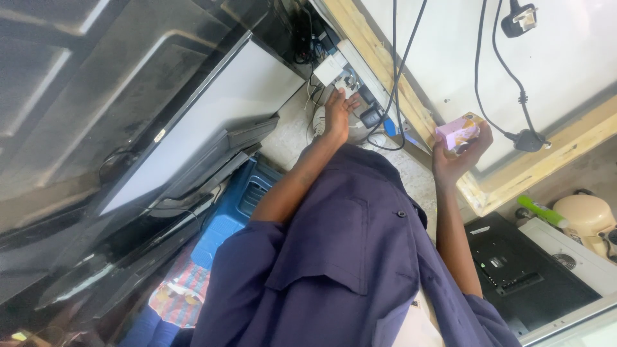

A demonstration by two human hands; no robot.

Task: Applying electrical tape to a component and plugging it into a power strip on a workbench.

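On the far left I see a stack of flat screens (193, 128) leaning against each other, dark frames around pale panels. Below them a blue plastic crate (234, 205) shows, and beneath that a striped cloth (180, 299).

Moving toward the middle, my left hand (337, 112) is stretched out at the end of a bare forearm that comes from a dark blue shirt sleeve (257, 257). Its fingers (350, 101) are curled close together and press on a white plug (344, 83) seated in a white power strip (331, 67). I see the tips touching the plug, but I cannot tell whether they pinch it or only rest against it. Just beside the hand lies a small black adapter (371, 117), and dark cables (395, 71) hang down across the wall there.

Further right, my right hand (459, 151) is raised near the wooden frame (514, 177) of a white board (553, 71). Its fingers are wrapped around a small pink box (457, 133), thumb on one side and the others folded behind, so the box sits firmly in the grip, just in front of the frame's corner. Two black plugs (528, 140) on cords dangle against the board, near the box but apart from it.

At the far right I see a black flat device (514, 270), a green tube (542, 211) and a beige round appliance (588, 218).
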